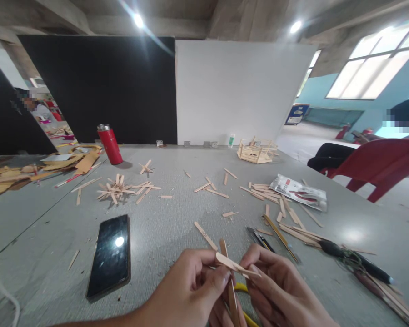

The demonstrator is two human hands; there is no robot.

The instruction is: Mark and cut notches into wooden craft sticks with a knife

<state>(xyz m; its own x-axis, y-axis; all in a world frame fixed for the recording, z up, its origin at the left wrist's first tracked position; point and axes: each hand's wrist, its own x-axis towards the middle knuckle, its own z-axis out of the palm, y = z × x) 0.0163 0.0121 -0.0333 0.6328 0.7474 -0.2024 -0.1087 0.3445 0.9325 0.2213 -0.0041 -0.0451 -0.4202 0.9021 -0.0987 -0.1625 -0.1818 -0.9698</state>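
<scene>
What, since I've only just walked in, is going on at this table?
A person's left hand and right hand hold flat wooden sticks, one crossing over another, above a grey table. More loose sticks lie scattered about. A phone lies left of the hands, and an openwork wooden frame stands towards the back right.

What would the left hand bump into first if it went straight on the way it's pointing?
Beyond the wooden stick it holds, the left hand would probably meet the right hand, though depth is hard to judge here.
</scene>
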